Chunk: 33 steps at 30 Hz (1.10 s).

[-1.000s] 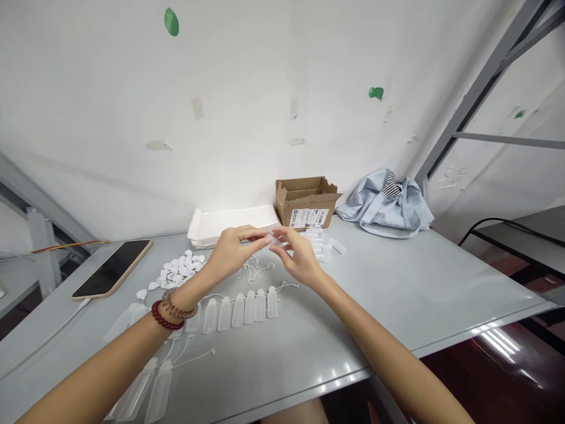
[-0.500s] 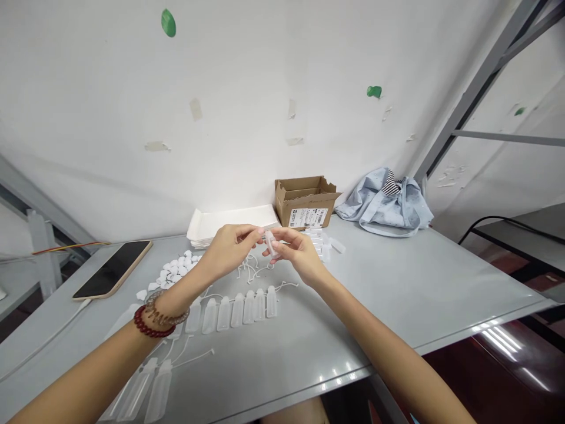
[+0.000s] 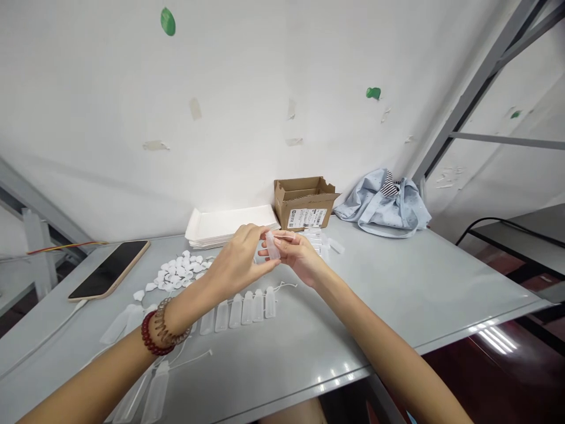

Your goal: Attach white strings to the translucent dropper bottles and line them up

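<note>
Both hands meet above the grey table [image 3: 397,294], pinching one small clear plastic vial [image 3: 272,244]. My right hand [image 3: 296,254] holds the vial upright between thumb and fingers. My left hand [image 3: 239,262], with bead bracelets on its wrist, closes its fingertips on the vial's side and lower end. Below the hands lies a row of several clear vials [image 3: 238,309] with thin white strings. A heap of small white caps [image 3: 179,272] sits to the left of my left hand.
A phone [image 3: 110,268] on a cable lies at the table's left. A stack of white trays [image 3: 227,225], an open cardboard box [image 3: 304,203] and a light blue bag [image 3: 384,203] stand along the wall. More clear vials [image 3: 324,242] lie behind my right hand; others [image 3: 145,394] near the front edge.
The vial has turned from lying flat between the fingertips to standing upright. My left hand has slid lower and to the right, under and beside the vial.
</note>
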### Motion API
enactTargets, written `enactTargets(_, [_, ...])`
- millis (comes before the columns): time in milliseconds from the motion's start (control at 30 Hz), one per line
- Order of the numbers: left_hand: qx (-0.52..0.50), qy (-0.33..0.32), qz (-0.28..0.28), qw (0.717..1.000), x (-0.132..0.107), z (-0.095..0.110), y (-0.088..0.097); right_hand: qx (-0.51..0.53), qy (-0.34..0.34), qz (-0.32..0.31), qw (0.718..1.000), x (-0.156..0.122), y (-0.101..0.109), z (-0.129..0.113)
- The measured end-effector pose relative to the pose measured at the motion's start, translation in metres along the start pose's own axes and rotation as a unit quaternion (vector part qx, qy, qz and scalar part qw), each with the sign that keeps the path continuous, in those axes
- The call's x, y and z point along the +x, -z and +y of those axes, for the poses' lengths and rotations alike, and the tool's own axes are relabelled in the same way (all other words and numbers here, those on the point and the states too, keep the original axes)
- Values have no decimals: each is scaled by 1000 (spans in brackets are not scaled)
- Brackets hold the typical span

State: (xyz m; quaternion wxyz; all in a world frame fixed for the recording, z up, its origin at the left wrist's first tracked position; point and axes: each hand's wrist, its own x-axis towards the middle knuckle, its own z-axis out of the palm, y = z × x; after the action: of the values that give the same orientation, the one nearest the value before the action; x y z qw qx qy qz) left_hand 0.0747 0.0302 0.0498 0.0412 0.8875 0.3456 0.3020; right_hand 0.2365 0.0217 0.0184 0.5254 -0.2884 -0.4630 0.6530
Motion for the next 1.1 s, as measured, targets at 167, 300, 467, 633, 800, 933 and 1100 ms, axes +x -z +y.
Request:
enactTargets(167, [26, 0, -18, 999, -1, -2, 1, -123, 65, 44, 989, -1, 6, -6])
enactTargets(300, [22, 15, -31, 999, -3, -3, 0, -187, 90, 89, 974, 1, 17, -15])
enactTargets(467, [17, 48, -60, 997, -3, 0, -3, -211, 104, 50, 971, -2, 25, -26])
enactTargets(633, [5, 76, -93, 993, -2, 4, -4, -276, 76, 5, 958, -6, 24, -31])
enactTargets(800, [2, 89, -142, 986, -5, 10, -5, -312, 38, -31, 949, -5, 29, -30])
enactTargets(933, [20, 80, -211, 974, -9, 20, -8, -365, -34, -102, 925, -5, 37, -33])
enactTargets(1100, [44, 62, -271, 959, -14, 32, -14, -434, -140, -196, 868, -8, 41, -36])
